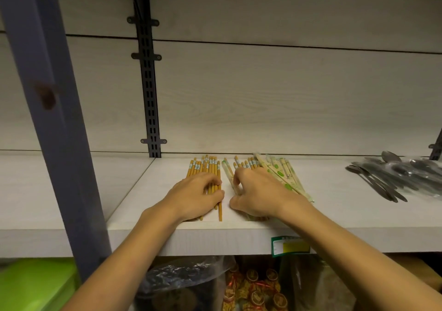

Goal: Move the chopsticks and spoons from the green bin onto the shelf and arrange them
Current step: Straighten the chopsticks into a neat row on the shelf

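A row of brown chopsticks (207,168) lies on the white shelf (148,198), tips pointing at the back wall. My left hand (195,197) lies over their near ends, fingers curled round the bundle. To the right sit more brown chopsticks (246,163) and pale wrapped chopsticks (284,176) fanned out at an angle. My right hand (257,194) covers that pile, its fingertips pinching a wrapped pair (227,173) at the left edge. Metal spoons in clear wrap (394,176) lie heaped at the shelf's far right. A corner of the green bin (35,284) shows at bottom left.
A blue-grey post (55,119) stands at the left in front of the shelf. A black slotted rail (149,90) runs up the back wall. A green price tag (290,246) sticks to the shelf edge. Bagged goods (253,286) fill the level below.
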